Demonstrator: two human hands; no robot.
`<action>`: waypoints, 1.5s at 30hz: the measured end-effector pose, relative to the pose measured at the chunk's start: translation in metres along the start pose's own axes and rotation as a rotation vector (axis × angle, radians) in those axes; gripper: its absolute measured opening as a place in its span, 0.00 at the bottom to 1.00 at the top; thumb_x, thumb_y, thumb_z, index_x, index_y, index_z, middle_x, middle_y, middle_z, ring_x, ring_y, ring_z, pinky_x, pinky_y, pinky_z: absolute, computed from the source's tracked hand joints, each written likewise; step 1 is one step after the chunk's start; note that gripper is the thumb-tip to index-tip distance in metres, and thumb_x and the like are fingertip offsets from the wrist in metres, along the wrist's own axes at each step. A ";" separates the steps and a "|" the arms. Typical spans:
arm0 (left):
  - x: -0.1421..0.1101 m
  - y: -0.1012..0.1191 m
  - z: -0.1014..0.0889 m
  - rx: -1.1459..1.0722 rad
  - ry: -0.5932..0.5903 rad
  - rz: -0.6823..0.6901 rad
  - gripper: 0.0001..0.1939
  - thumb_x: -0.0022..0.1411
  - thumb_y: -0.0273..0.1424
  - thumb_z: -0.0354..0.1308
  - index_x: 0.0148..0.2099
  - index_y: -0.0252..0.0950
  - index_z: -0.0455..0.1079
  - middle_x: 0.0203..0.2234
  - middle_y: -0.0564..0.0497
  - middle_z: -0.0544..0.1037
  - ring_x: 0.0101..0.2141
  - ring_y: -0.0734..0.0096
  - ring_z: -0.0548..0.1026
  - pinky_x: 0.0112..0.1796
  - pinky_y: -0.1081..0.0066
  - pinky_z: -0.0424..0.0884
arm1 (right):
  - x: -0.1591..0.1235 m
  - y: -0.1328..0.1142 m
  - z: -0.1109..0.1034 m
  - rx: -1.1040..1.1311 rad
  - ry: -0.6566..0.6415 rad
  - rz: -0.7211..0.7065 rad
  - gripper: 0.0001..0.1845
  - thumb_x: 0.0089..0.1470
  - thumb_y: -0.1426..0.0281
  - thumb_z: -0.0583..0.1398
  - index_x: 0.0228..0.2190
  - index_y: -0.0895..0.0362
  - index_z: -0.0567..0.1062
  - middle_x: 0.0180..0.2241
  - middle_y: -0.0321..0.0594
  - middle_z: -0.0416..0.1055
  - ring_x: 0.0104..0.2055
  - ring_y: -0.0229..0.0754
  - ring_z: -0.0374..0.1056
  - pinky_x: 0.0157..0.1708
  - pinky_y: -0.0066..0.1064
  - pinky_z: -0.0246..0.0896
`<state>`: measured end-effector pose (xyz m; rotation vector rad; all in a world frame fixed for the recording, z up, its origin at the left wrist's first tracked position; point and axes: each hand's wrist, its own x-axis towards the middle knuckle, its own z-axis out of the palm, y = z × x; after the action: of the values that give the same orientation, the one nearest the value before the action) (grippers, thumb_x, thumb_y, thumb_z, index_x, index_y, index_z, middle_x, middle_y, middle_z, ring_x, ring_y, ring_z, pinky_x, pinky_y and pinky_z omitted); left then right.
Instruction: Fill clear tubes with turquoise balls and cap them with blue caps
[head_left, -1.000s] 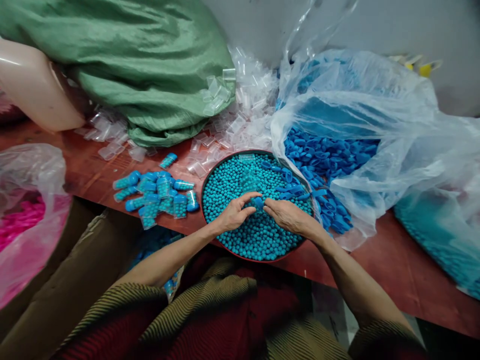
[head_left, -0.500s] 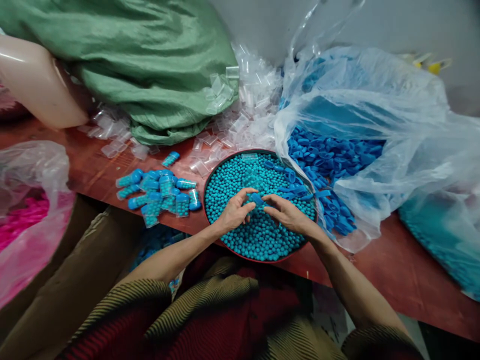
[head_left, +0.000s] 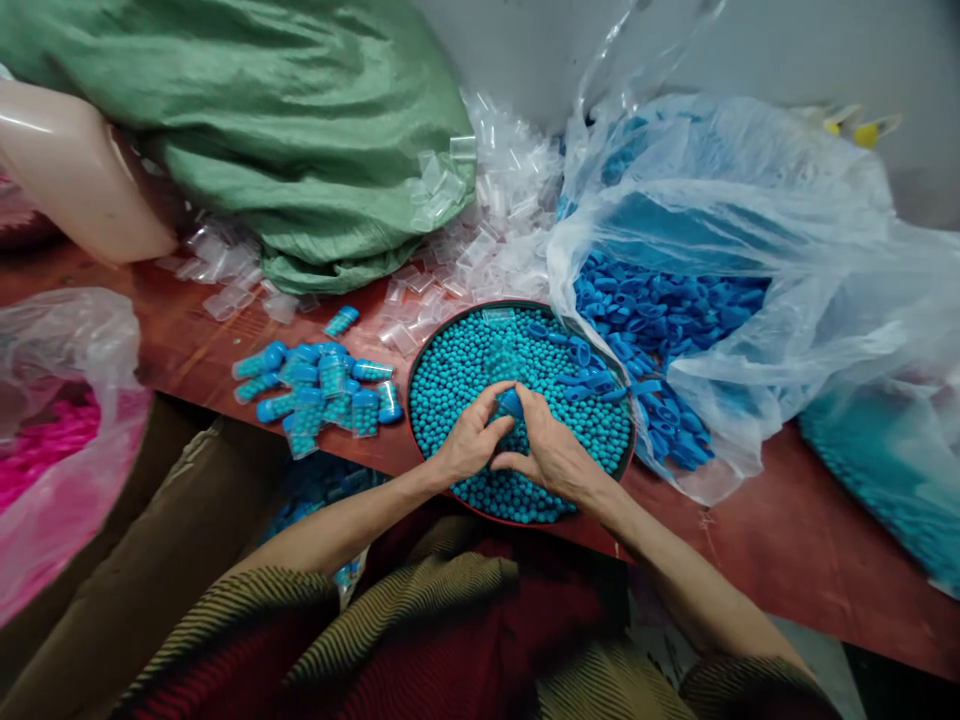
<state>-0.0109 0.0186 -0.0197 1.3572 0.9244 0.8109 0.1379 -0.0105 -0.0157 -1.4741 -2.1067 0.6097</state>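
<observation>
Over a round red-rimmed tray (head_left: 415,420) of small teal beads (head_left: 517,490), my two hands meet around a small blue cap (head_left: 511,403). My left hand (head_left: 474,437) grips it from the left, thumb and fingers curled. From the right, my right hand (head_left: 553,447) closes on it with the index fingertip on top and the thumb below. Whether a clear tube sits under the cap is hidden by my fingers. Several blue scoop-like pieces (head_left: 585,385) lie on the beads at the tray's right, and a clear tube (head_left: 499,316) rests near its back rim.
Bead-filled clear tubes with blue caps (head_left: 330,385) are heaped left of the tray. Empty clear tubes (head_left: 480,250) spread behind it, beside a green sack (head_left: 322,150). A plastic bag (head_left: 720,230) spills blue pieces (head_left: 667,310) on the right. Pink pieces (head_left: 52,430) fill another bag at left.
My right hand has moved left and closed in, so its fingers now meet my left hand around the blue cap. The cap is turned more upright.
</observation>
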 end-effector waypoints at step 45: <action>0.049 -0.015 -0.003 1.196 -0.059 0.100 0.14 0.64 0.34 0.50 0.51 0.39 0.66 0.42 0.48 0.73 0.40 0.66 0.73 0.40 0.70 0.68 | 0.013 0.061 -0.042 -0.784 -0.297 0.323 0.13 0.61 0.70 0.48 0.41 0.58 0.71 0.40 0.48 0.72 0.42 0.47 0.68 0.32 0.31 0.56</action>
<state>0.0064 0.0628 -0.0380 2.4369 1.3757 0.2182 0.2048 0.0244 -0.0187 -2.2924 -2.5079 0.0860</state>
